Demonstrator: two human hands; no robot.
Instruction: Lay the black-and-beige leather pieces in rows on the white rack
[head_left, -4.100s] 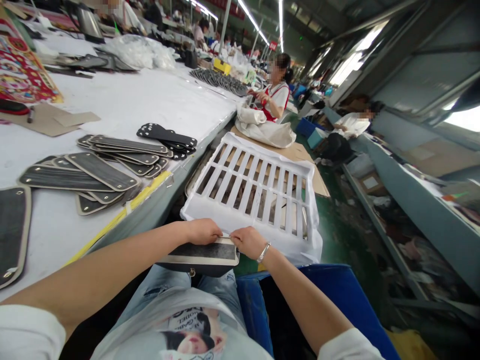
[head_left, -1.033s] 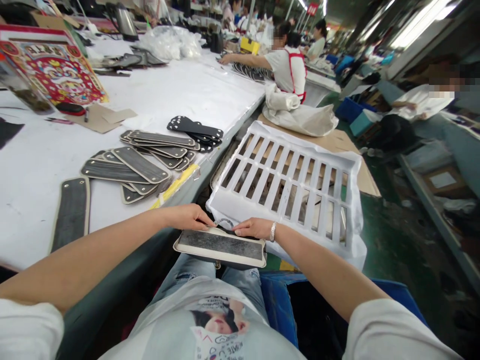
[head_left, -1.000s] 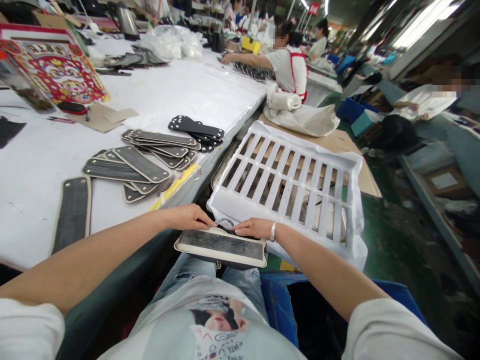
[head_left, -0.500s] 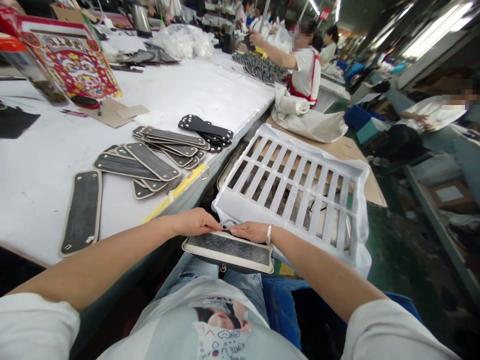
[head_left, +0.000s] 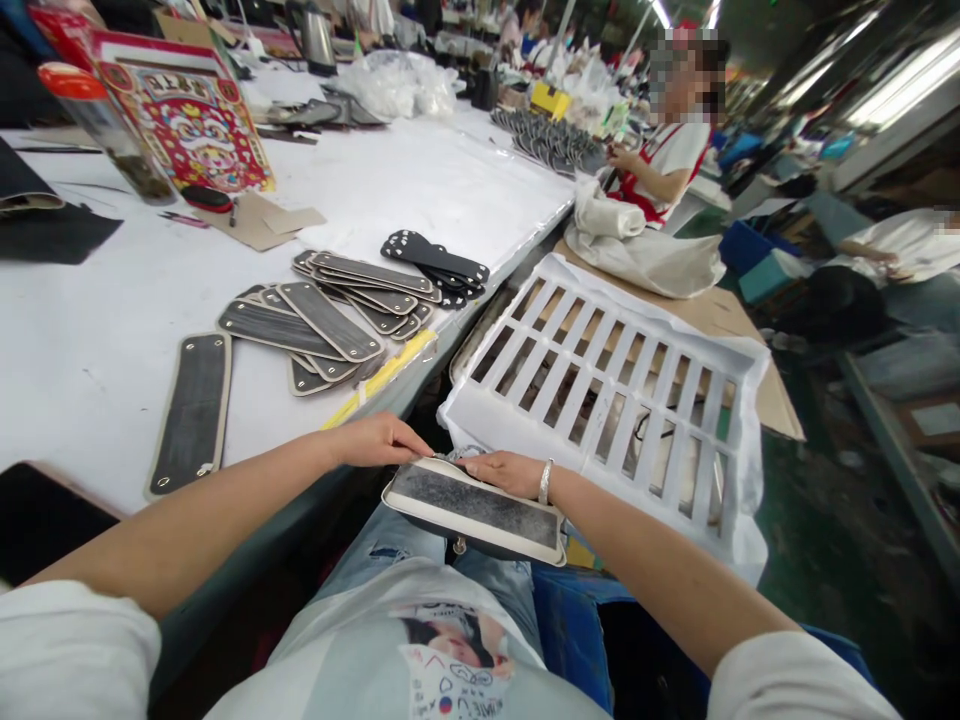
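A dark grey flat panel with a cream border [head_left: 476, 505] rests on my lap. My left hand [head_left: 379, 440] pinches its far left edge, fingers closed. My right hand [head_left: 504, 470], with a silver bracelet at the wrist, presses closed fingers on its far edge beside the left. On the white table [head_left: 90, 340] to my left lie several similar grey panels [head_left: 315, 320], one long panel alone [head_left: 191, 410], and a few black perforated strips [head_left: 439, 262].
A white slatted plastic crate [head_left: 622, 390] lies just beyond my hands on cardboard. A blue bin [head_left: 574, 630] stands by my right knee. A colourful printed box [head_left: 187, 115] and a bottle sit far left. A seated person in a red apron [head_left: 667, 165] works further along.
The view has swung left and down over the last seconds. My hands have stayed pinched on the panel's far edge, shifting only slightly.
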